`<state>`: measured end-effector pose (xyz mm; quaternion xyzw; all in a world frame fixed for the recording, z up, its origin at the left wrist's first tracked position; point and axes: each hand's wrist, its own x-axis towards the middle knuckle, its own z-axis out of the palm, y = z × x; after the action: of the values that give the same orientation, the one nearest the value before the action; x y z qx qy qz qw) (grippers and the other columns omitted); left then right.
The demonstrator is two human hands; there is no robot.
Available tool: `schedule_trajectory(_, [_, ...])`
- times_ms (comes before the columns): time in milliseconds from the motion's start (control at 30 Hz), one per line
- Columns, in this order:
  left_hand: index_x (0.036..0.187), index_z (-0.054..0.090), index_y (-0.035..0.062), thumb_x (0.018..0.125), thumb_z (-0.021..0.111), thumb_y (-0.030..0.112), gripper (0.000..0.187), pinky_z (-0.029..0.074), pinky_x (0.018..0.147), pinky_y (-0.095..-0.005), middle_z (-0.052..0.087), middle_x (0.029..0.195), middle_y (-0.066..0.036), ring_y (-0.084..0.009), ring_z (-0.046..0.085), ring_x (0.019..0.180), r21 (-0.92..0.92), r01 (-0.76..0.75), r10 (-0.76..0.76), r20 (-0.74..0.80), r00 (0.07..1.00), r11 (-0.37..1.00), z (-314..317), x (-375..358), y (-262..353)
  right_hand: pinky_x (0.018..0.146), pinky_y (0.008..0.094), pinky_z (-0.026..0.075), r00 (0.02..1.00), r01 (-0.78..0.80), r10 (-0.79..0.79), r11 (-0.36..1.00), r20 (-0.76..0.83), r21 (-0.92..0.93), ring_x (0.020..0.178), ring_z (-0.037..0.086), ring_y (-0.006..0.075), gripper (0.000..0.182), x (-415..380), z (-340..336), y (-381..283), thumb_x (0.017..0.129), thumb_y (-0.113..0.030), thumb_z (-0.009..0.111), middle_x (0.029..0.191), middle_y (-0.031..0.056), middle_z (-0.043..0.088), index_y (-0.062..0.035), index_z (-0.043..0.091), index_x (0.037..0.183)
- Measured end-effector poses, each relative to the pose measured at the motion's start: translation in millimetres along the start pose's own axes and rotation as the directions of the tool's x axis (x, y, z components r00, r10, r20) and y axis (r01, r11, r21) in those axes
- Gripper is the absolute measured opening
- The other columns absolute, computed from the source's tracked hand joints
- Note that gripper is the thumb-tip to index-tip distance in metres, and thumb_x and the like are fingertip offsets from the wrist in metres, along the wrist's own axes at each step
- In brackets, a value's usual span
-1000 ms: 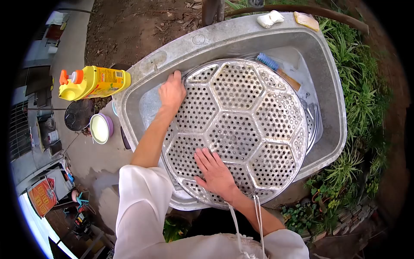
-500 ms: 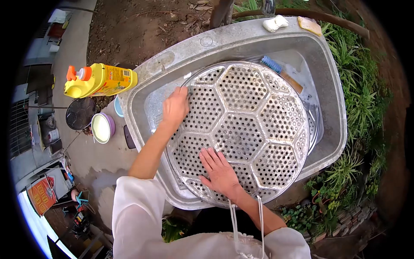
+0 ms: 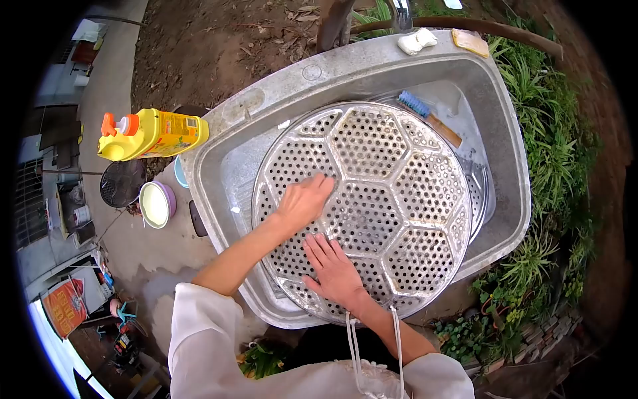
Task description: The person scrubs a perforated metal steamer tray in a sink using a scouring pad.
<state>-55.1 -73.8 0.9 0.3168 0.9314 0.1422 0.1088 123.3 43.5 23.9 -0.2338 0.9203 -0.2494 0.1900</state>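
Sink (image 3: pixel 500 166) with perforated tray (image 3: pixel 365 207); brush (image 3: pixel 433 121) inside

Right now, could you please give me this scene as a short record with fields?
Left hand: curled over the metal tray; any contents hidden
Right hand: flat on the tray
Tray: round, full of holes, overlapping the sink
Brush: in the sink, blue bristles
Bottle: yellow, by the sink's left end
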Motion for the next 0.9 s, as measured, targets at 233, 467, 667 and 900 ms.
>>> schedule_trajectory(233, [0.093,0.051,0.0039,0.083,0.054,0.0,0.011,0.054,0.059,-0.0504,0.062,0.09,-0.018,-0.0384,0.067,0.072,0.05,0.186,-0.173,-0.195,0.965,0.981,6,37,-10,0.122,0.0425,0.014,0.998,-0.002,0.003,1.0,0.066,-0.019,0.151,0.016,0.0273,0.075,4,0,-3,0.098,-0.05,0.04,0.162,0.0127,0.021,-0.0006,0.027,0.153])
schedule_trajectory(467, [0.095,0.052,0.0063,0.084,0.056,0.005,0.012,0.054,0.062,-0.05,0.061,0.091,-0.016,-0.0368,0.067,0.082,0.094,0.381,-0.344,-0.271,0.899,0.92,-9,45,-60,0.121,0.0433,0.016,0.999,0.007,-0.006,0.999,-0.041,0.035,0.148,0.023,0.0284,0.073,1,2,-3,0.097,-0.047,0.045,0.159,0.0138,0.028,0.0007,0.033,0.15])
schedule_trajectory(667, [0.096,0.053,0.0059,0.084,0.06,0.007,0.014,0.055,0.068,-0.0469,0.061,0.095,-0.013,-0.0349,0.065,0.086,0.146,0.228,-0.187,-0.248,0.95,0.963,-9,6,-29,0.122,0.0457,0.017,0.998,0.021,-0.004,0.967,-0.068,0.255,0.15,0.019,0.0291,0.067,-3,-11,7,0.097,-0.037,0.05,0.161,0.0147,0.026,-0.0015,0.032,0.151])
schedule_trajectory(900, [0.102,0.058,0.0058,0.079,0.069,0.015,0.027,0.051,0.081,-0.044,0.061,0.103,-0.01,-0.0314,0.059,0.099,-0.088,0.395,-0.403,-0.282,0.87,0.914,-12,-73,-11,0.118,0.0455,0.025,0.333,-0.652,0.709,0.649,-0.622,0.391,0.143,0.032,0.036,0.079,-121,-83,174,0.093,-0.034,0.064,0.153,0.0259,0.033,0.0072,0.027,0.15])
